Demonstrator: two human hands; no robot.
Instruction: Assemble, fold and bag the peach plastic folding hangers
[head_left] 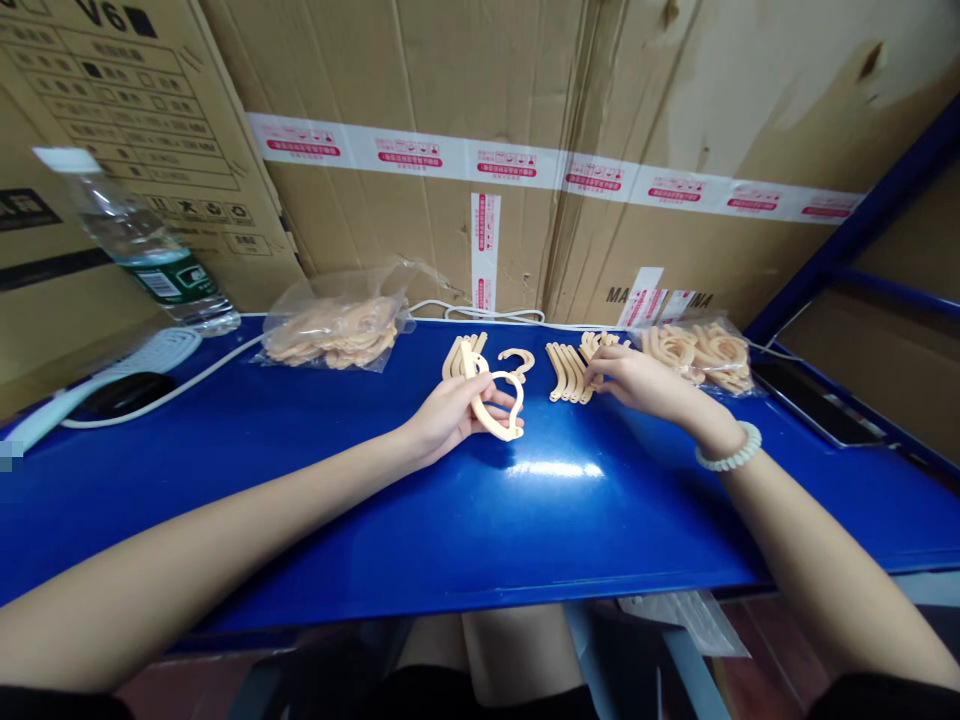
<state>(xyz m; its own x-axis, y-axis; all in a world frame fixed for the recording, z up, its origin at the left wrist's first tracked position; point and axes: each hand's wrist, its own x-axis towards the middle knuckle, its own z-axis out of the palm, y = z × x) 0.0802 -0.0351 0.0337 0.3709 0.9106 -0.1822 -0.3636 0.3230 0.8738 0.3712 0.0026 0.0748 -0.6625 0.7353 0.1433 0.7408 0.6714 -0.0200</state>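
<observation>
My left hand [457, 412] is closed around a beige plastic folding hanger [484, 412], its curved arm and round hook-like part held up above the blue table. Just behind it lie several beige curved strips [452, 360] and a loose beige hook [519, 358]. My right hand [634, 378] reaches down at the right end of a row of curved beige hanger arms [568, 372], fingertips bent together and touching the pieces. What its fingers pinch, if anything, is hidden. More small beige pieces [596, 342] lie behind that hand.
Clear bags of beige parts lie at left [334, 332] and right [697, 352]. A water bottle [150, 250], light-blue fan-shaped object [150, 355] and white cable stand left. A phone [817, 402] lies right. Cardboard boxes [420, 230] wall the back of the blue table [360, 550].
</observation>
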